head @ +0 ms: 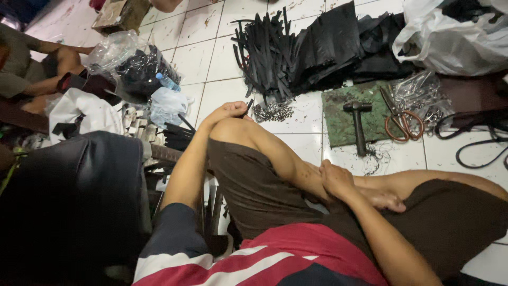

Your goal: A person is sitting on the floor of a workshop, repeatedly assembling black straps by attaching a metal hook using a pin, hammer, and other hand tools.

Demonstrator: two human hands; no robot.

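Observation:
My left hand (227, 111) lies over my raised knee (233, 130) and pinches a thin black strip (247, 108) between its fingers. Just past it on the tiled floor sits a small heap of metal buckles (272, 112), and behind that a pile of black straps (264, 53). My right hand (336, 177) rests on my lower leg beside my foot and holds no object; its fingertips are partly hidden. I wear brown shorts and a striped shirt.
A green mat (341, 114) carries a black hammer (359, 124) and orange-handled scissors (402, 123). There are folded black sheets (344, 47), a white plastic bag (450, 42), a black cord (476, 145), bags and a bottle (168, 82), a black cushion (79, 190) and another person (32, 69) at left.

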